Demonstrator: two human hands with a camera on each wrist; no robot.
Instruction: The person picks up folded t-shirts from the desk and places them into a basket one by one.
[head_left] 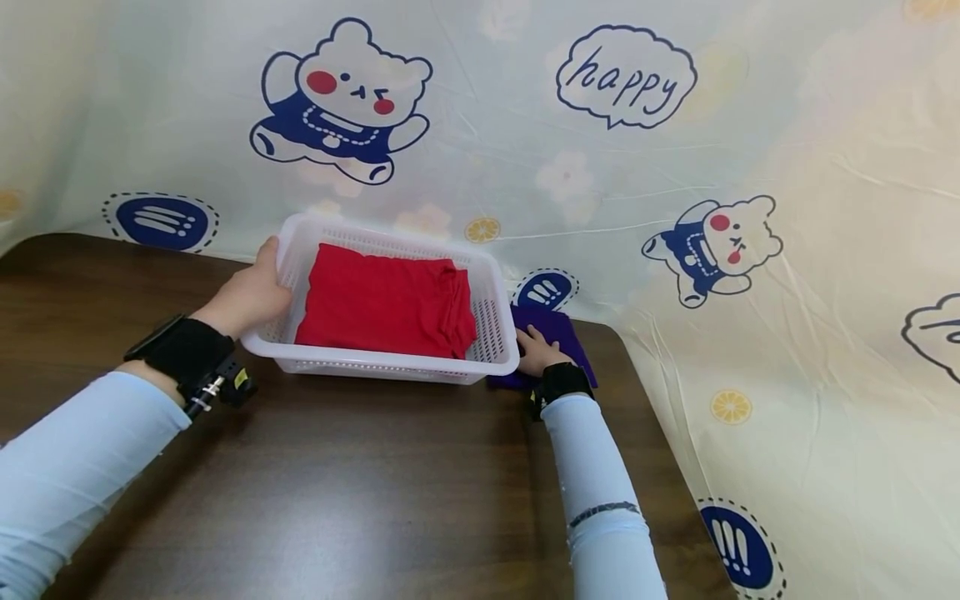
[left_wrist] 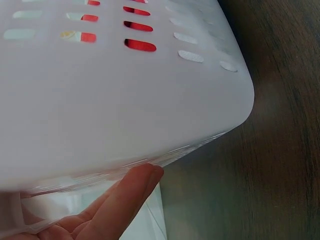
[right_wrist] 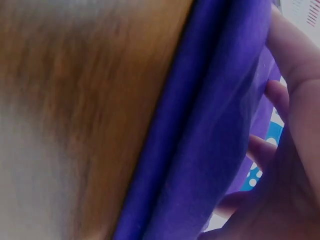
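A white slotted plastic basket [head_left: 375, 367] sits near the table's back edge, with a folded red cloth [head_left: 386, 302] lying inside it. My left hand [head_left: 255, 292] grips the basket's left end at the rim; the left wrist view has its fingers [left_wrist: 125, 205] under the rim, close against the wall. Just right of the basket lies a folded purple cloth [head_left: 551, 329], partly hidden by my right hand [head_left: 538, 352]. That hand rests on the cloth with fingers spread. In the right wrist view its fingertips touch the purple fabric [right_wrist: 215, 130], whose folded layers face the camera.
The dark wooden table [head_left: 360, 475] runs to a rounded corner at the right. A pale printed sheet [head_left: 480, 100] with bears hangs behind and beside it. Black wrist straps with small cameras sit on both arms.
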